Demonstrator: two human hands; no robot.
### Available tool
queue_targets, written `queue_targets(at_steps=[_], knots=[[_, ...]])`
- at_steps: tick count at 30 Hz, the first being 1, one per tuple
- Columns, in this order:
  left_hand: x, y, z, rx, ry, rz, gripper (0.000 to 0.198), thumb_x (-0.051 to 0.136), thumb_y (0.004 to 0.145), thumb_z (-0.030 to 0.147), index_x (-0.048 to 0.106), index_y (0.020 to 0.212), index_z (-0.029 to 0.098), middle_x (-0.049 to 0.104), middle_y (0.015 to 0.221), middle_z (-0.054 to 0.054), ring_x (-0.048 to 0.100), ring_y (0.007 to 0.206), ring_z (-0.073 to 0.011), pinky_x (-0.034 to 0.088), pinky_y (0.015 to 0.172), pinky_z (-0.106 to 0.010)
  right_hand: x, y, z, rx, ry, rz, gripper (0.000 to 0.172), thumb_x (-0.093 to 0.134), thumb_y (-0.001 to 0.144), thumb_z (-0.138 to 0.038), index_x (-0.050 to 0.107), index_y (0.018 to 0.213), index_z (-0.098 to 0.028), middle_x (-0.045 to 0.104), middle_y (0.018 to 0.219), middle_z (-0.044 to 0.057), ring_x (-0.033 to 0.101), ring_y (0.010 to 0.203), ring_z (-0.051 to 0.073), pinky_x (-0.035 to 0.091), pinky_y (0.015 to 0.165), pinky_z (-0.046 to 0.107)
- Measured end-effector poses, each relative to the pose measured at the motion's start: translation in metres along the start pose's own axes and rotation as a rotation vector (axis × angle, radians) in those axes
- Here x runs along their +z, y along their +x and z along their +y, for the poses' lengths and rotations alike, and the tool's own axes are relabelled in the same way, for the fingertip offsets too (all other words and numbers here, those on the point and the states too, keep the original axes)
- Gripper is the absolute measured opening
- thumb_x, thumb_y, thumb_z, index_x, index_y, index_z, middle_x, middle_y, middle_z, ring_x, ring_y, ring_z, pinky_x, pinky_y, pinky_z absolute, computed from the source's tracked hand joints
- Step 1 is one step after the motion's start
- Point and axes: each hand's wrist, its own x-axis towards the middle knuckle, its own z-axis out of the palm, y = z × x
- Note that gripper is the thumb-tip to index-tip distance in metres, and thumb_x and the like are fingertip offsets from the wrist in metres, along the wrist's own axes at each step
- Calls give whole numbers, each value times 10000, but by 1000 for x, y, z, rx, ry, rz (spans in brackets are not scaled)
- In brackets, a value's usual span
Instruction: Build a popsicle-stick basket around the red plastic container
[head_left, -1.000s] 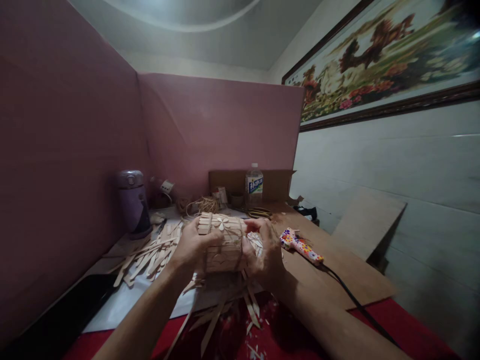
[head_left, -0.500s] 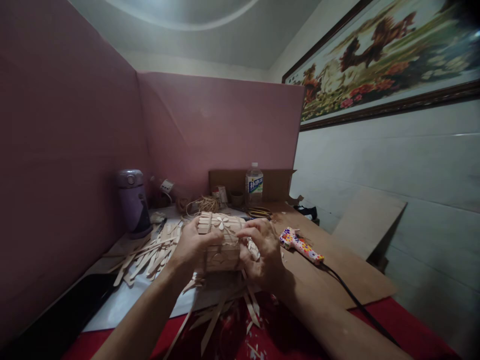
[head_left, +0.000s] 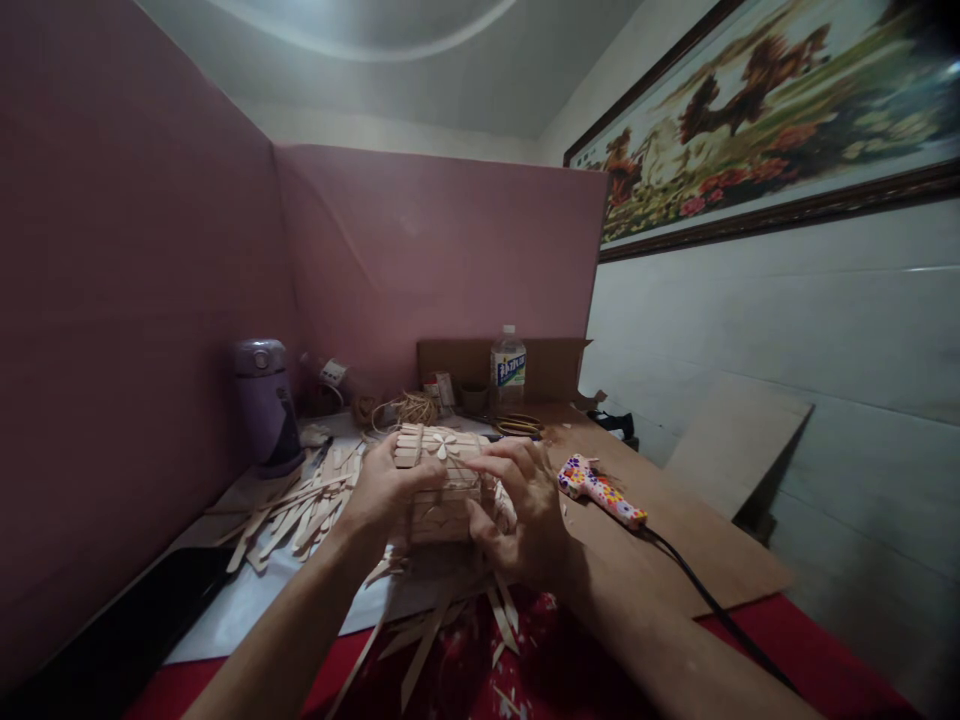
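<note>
At the near side of the red-covered table (head_left: 840, 655): stick pile (head_left: 307, 515) on the left, banded stick piece (head_left: 439, 505) between both hands. Left hand (head_left: 379, 490) clamps its left end, thumb across the front. Right hand (head_left: 529, 510) sits at its right end, thumb and fingers apart; pinching or only touching, can't tell. Patterned glue gun (head_left: 604, 493) lies to the right, not held. Step in hand looks like fingertip adjusting at the right end; next move probably calls for steady left grip, light right fingers. Piece's back and base hidden, so resting or lifted unclear. Pale flower (head_left: 441, 446) on it readable; pale bit (head_left: 505, 507) behind right fingers mostly covered, unidentifiable.
</note>
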Motion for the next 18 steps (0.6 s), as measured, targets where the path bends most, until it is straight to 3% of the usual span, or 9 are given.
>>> queue_targets(at_steps=[7,14,18], knots=[[-1,0,-1,4,24,-1,446,740,490,232,610,901,116,679,774,-38,611,668,-164,496,610,-266,5,-3,3,54,-28,36,185,565,719,-91,579,868,-201,572,900,51,504,869,223,396,775,395],[1,-2,-1,7,8,-1,413,731,495,218,607,877,123,668,730,-19,608,647,-163,496,600,-268,6,-2,5,59,-78,124,131,566,831,-106,600,888,-219,632,811,19,533,813,198,383,770,388],[2,-2,1,5,1,8,401,718,498,204,608,876,127,677,745,-23,617,650,-165,495,601,-266,7,-3,8,29,-54,131,187,546,830,-79,611,920,-229,660,890,36,551,862,207,405,776,395]])
